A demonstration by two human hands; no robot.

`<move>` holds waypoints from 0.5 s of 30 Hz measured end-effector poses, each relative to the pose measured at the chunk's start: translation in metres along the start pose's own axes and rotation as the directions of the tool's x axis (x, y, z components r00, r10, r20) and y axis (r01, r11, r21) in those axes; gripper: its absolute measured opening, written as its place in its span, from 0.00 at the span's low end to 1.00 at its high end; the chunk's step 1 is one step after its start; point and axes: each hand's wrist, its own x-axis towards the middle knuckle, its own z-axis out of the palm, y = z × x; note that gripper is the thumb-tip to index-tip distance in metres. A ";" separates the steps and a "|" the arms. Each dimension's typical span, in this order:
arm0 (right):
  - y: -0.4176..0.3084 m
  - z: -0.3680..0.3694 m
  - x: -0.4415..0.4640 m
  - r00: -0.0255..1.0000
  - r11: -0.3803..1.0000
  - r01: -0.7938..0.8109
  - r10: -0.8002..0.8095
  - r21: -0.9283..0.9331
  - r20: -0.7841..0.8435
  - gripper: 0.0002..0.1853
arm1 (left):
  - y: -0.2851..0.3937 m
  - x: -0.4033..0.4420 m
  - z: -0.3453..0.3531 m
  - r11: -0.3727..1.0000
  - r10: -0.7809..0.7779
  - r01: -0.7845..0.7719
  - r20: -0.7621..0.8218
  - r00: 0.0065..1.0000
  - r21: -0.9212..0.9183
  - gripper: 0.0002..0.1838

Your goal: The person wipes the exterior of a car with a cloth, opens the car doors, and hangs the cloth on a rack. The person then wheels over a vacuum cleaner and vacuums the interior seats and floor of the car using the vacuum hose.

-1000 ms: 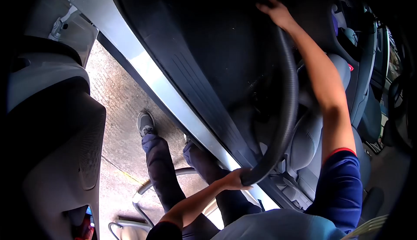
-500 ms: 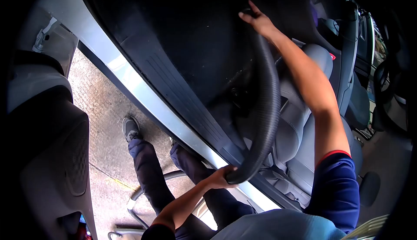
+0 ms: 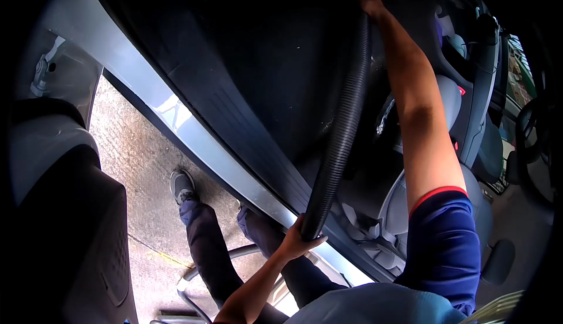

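Note:
A black ribbed hose runs from the door sill up into the dark footwell of a car. Around its lower part, beside the sill, is my left hand, with the thumb and fingers on either side of the hose. My right hand is at the far upper end of the hose, deep in the footwell, partly lost in shadow. The hose is nearly straight between the two hands. What lies beyond its upper end is hidden in the dark.
The silver door sill crosses diagonally, with an open car door at the left. Grey seats stand at the right. On the concrete floor are my shoe and another length of hose.
My right hand has reached farther into the footwell, and the hose has gone from curved to nearly straight. My left hand has stayed near the sill on the hose.

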 end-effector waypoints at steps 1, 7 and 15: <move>0.019 0.015 0.009 0.993 0.996 0.085 -0.087 -0.026 -0.082 0.24 | -0.005 0.003 0.005 0.999 0.038 -0.038 0.007 0.999 0.009 0.33; 0.032 0.013 0.045 0.953 0.880 0.228 -0.289 -0.418 -0.090 0.27 | 0.000 0.009 0.025 0.990 0.005 -0.008 0.025 1.000 0.142 0.32; -0.044 0.006 0.046 0.970 0.828 0.200 -0.093 0.523 -0.224 0.27 | 0.030 0.020 0.025 0.983 0.090 -0.082 -0.038 0.995 0.165 0.32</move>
